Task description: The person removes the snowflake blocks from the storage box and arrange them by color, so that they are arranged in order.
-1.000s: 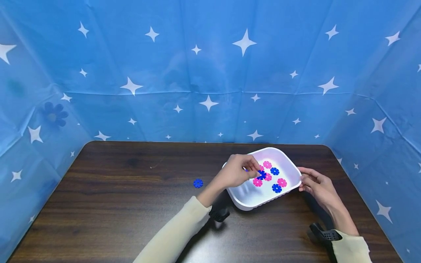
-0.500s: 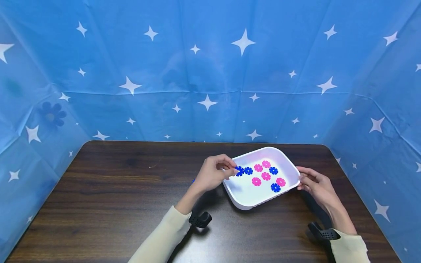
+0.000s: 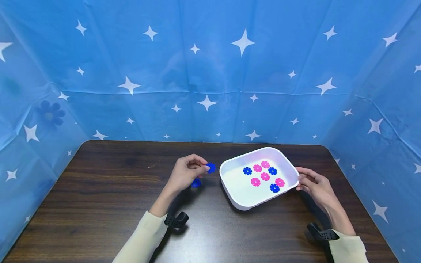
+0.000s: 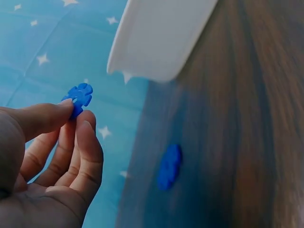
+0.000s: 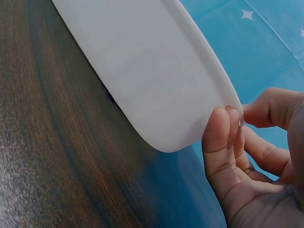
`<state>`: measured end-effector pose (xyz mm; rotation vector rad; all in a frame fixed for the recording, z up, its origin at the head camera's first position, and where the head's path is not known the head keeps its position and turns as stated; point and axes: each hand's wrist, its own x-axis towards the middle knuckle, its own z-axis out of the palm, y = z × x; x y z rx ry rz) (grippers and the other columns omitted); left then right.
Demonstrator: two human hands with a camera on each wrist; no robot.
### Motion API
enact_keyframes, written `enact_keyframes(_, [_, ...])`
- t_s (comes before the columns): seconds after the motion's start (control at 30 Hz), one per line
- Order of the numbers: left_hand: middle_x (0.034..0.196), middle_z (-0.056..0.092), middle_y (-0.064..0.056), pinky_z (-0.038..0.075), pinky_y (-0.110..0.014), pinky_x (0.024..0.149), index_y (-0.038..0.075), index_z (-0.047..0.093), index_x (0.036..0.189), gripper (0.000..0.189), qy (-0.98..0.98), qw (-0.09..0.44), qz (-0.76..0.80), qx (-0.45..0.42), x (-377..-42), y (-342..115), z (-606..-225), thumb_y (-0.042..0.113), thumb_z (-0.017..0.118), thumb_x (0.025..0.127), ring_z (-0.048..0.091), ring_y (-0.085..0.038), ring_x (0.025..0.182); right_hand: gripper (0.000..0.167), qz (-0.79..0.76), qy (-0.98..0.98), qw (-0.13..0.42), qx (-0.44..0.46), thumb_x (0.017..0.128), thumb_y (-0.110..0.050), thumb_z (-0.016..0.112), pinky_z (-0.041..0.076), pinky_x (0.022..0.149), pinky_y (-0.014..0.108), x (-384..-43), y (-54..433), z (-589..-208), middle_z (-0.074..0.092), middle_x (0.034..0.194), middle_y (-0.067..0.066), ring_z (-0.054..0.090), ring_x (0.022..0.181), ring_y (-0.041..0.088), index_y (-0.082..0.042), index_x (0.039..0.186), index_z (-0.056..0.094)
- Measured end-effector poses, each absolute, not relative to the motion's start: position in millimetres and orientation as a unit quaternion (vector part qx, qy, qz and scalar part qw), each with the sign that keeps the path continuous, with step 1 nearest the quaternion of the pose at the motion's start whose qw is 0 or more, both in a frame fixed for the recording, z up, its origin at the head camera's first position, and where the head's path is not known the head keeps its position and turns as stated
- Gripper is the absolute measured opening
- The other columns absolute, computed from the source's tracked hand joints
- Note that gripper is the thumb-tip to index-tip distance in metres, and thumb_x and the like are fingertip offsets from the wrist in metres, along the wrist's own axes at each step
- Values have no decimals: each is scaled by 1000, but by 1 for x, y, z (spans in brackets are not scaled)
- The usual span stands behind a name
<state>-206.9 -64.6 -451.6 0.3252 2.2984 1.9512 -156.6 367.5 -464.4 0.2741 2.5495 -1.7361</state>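
My left hand (image 3: 185, 173) pinches a blue snowflake disc (image 3: 211, 167) between thumb and fingertips, held over the table left of the white plastic tray (image 3: 239, 194). In the left wrist view the held disc stands edge-up, its notched petals showing above the thumb. A second blue snowflake disc (image 3: 196, 183) lies on the table by the left hand. At the tray's right end, my right hand (image 3: 318, 190) grips the rim, thumb on one side and fingers against the wall in the right wrist view. Inside the tray lie several pink snowflake discs (image 3: 265, 176) and 3 blue ones (image 3: 274, 188).
The dark wood-grain table (image 3: 108, 204) has rounded far corners. A blue curtain with white stars (image 3: 207, 103) hangs close behind its far edge and along both sides. Black straps with cameras (image 3: 177, 220) sit on both wrists.
My left hand has lifted the blue disc out of the tray and carried it left, past the tray's rim. The right hand keeps its hold, and the tray stays in place.
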Motion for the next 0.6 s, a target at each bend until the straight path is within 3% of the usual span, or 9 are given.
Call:
enact_keyframes(0.23, [95, 75, -14, 62, -37, 74, 3, 71, 105, 14, 779, 64, 621, 60, -204, -98, -468, 11, 74, 94, 73, -25, 85, 48, -562, 823, 18, 83, 105, -14, 58, 59, 82, 20, -156, 366, -462, 62, 122, 9, 65, 89, 9, 1, 149, 46])
enact_keyframes(0.6, [91, 75, -16, 61, -33, 69, 0, 71, 103, 10, 822, 77, 563, 38, -197, -129, -482, 3, 71, 94, 72, -23, 79, 49, -566, 820, 20, 83, 105, -15, 58, 59, 82, 20, -155, 367, -463, 61, 127, 15, 64, 90, 9, 1, 150, 45])
